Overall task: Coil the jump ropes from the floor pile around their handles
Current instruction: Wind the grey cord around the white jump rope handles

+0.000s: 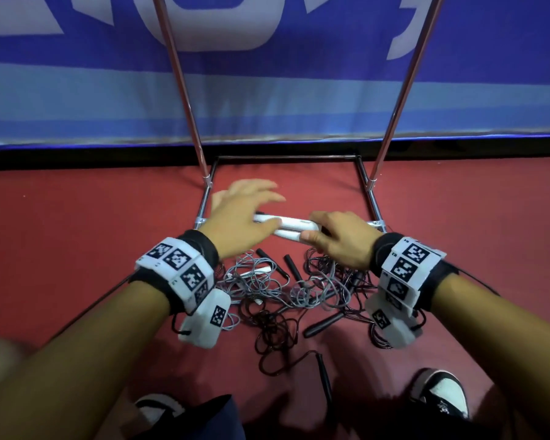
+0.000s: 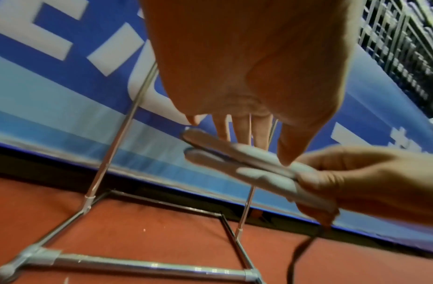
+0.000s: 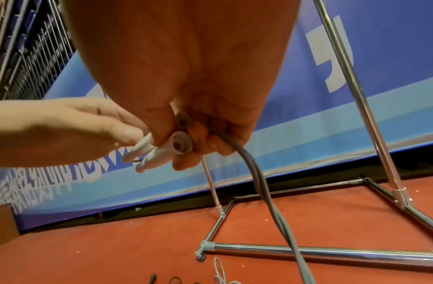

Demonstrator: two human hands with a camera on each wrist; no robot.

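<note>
We see the right hand [image 1: 340,241] gripping two white handles [image 1: 286,226] held side by side, fingers and thumb curled round their butt ends. From the right wrist view, the round end caps [image 3: 180,145] face the camera, and two grey cords [image 3: 266,192] run out of the fist and hang down toward the floor, crossing each other lower down.

The left hand [image 1: 242,214] is over the free ends of the same handles, fingers straight and slightly spread. In the left wrist view its thumb tip [image 2: 287,153] rests on the upper handle; the fingers [image 2: 242,128] extend beyond, and we cannot tell whether they touch it.

The handles are held above the floor, level with the near bar of a chrome rack base [image 1: 202,214].

Below the wrists lies the floor pile [image 1: 280,293]: grey and dark cords tangled together on red carpet [image 1: 77,236], with several black handles [image 1: 291,266] and at least one more white handle [image 1: 258,270] in it.

A blue banner [image 1: 299,90] runs along the wall behind. A shoe [image 1: 442,392] shows at lower right.
</note>
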